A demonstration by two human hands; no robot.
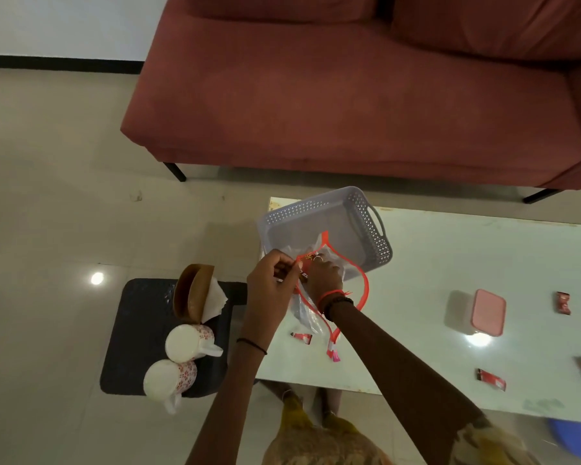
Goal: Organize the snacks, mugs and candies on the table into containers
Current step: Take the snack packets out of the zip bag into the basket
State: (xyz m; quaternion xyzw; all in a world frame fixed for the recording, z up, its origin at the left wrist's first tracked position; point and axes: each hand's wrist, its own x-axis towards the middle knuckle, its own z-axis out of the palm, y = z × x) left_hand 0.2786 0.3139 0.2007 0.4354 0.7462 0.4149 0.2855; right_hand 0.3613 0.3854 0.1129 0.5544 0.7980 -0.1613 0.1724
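- Our left hand [275,280] pinched the orange rim of the clear zip bag [304,315].
- Our right hand [324,276], inside it, curled round a snack packet [304,271] (label mostly hidden).

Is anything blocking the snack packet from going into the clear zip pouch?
Nothing visible does. The left hand pinches the rim of the pouch, holding it open, and the right hand holds the snack packet right at its mouth.
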